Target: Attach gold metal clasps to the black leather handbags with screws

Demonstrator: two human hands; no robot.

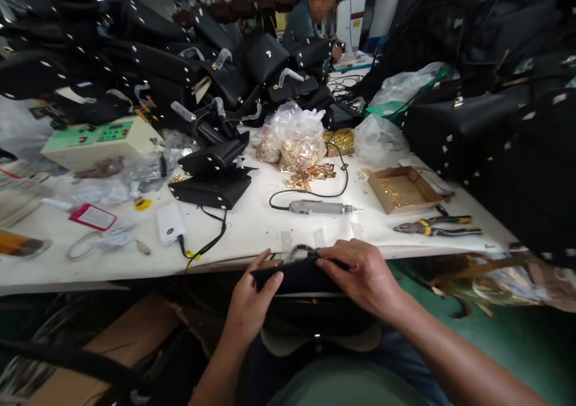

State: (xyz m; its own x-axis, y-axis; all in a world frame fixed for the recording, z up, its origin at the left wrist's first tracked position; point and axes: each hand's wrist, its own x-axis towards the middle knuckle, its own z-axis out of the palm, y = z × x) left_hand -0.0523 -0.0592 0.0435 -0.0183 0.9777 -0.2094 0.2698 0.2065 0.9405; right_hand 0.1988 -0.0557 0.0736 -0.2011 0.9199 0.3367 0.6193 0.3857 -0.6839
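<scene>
A black handbag rests on my lap at the table's front edge, its pale-rimmed opening facing up. My left hand grips the left end of the bag's raised black flap, thumb on the near side. At the flap's upper right edge, the thumb and fingers of my right hand pinch the black material near a plastic-wrapped handle. What lies under the right fingertips is hidden. Just beyond, on the white table, lies a grey electric screwdriver with its bit pointing right.
Yellow-black pliers and a cardboard tray of small gold parts lie at right. Bagged gold hardware stands mid-table. Black bags pile up left and behind. A white power box with a cable sits left. Another person works at the back.
</scene>
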